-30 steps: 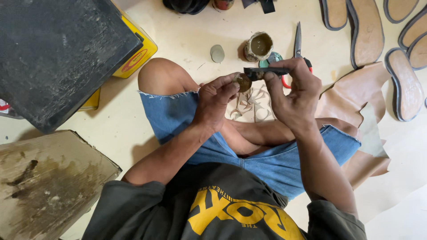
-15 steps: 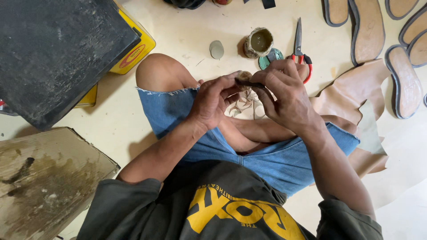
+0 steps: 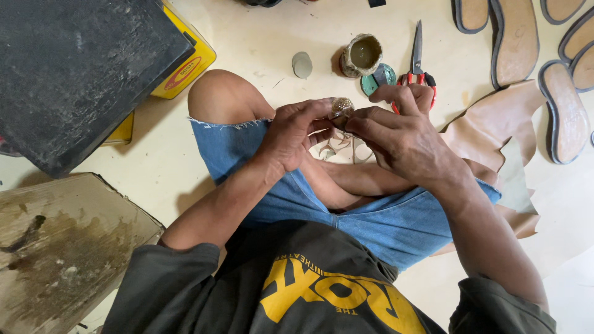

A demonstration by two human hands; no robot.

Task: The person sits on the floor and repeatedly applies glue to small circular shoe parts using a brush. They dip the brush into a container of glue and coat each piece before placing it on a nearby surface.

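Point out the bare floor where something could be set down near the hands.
Bare floor lies between the yellow box and the grey disc, left of the raised knee. More shows at lower right, beyond the tan sheet. It is crowded ahead of the left hand and right hand: small pot, scissors, soles.

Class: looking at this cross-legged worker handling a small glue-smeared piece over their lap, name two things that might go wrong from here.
1. The left hand and right hand pinch a small sticky piece above the denim shorts; glue might smear onto fabric or fingers.
2. The open glue pot stands beside the scissors; reaching for them might tip it.
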